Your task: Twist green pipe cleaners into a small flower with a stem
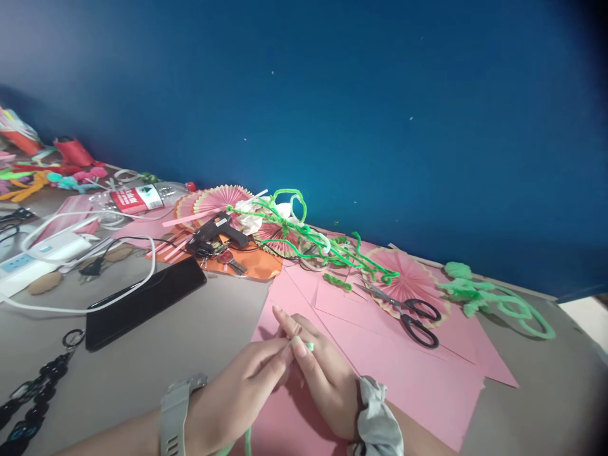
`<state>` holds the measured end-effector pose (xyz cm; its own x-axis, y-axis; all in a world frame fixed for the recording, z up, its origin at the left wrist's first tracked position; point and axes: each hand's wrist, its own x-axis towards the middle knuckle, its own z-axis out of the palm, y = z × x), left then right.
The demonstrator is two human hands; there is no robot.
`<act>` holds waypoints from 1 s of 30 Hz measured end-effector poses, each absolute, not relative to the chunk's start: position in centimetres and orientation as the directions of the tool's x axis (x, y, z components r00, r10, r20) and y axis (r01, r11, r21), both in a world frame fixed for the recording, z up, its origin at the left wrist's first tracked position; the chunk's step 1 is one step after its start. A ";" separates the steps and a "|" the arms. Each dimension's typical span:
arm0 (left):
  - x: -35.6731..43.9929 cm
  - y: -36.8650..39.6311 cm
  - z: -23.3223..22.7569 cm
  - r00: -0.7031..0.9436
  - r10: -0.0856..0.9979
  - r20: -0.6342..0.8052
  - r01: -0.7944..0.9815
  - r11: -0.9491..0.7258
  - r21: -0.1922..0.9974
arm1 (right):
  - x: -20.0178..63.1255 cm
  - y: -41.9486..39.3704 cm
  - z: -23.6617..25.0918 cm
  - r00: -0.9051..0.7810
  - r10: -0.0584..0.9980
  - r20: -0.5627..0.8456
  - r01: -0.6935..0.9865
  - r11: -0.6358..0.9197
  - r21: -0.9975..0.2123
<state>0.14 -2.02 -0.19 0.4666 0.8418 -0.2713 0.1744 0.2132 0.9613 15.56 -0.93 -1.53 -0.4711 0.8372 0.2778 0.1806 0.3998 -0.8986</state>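
My left hand [240, 386] and my right hand [327, 373] meet over the pink paper, fingers closed together. Between the fingertips pokes a small end of light green pipe cleaner [310, 346]; most of it is hidden by the hands. Below my left hand hang light green strands [247, 441], perhaps part of the same piece. Pink paper sheets [403, 373] lie under and beside the hands. To the right, black-handled scissors [411, 316] rest slightly open on the paper. Farther right is a bundle of light green pipe cleaners [475, 297].
Brighter green pipe cleaners [327, 244] lie across pink paper fans [223, 199] near the blue wall [332, 114]. A black glue gun [218, 231], a phone [147, 304], a plastic bottle [137, 197] and a power strip [42, 253] with a looping white cable stand left. Black beads [38, 399] lie front left.
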 end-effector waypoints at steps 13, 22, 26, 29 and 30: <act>-0.1 -1.4 -0.8 0.677 0.601 -0.425 -0.071 0.628 0.775 | 15.3 -0.2 -2.5 0.026 1.000 0.012 -0.090 0.014 -0.996; -0.4 -1.3 -0.4 0.710 0.564 -0.421 -0.041 0.630 0.776 | 17.9 3.1 -0.7 0.345 0.938 -0.042 -0.306 0.070 -0.950; -0.4 -1.2 -0.1 0.714 0.565 -0.414 -0.054 0.634 0.771 | 19.2 4.1 1.0 0.408 0.910 -0.071 -0.332 0.076 -0.940; -0.4 -1.1 -0.1 0.727 0.558 -0.401 -0.059 0.633 0.772 | 20.4 4.8 2.1 0.463 0.885 -0.058 -0.372 0.134 -0.919; -0.4 -1.2 -0.2 0.734 0.555 -0.392 -0.059 0.626 0.777 | 20.9 5.0 2.4 0.476 0.878 -0.047 -0.378 0.155 -0.913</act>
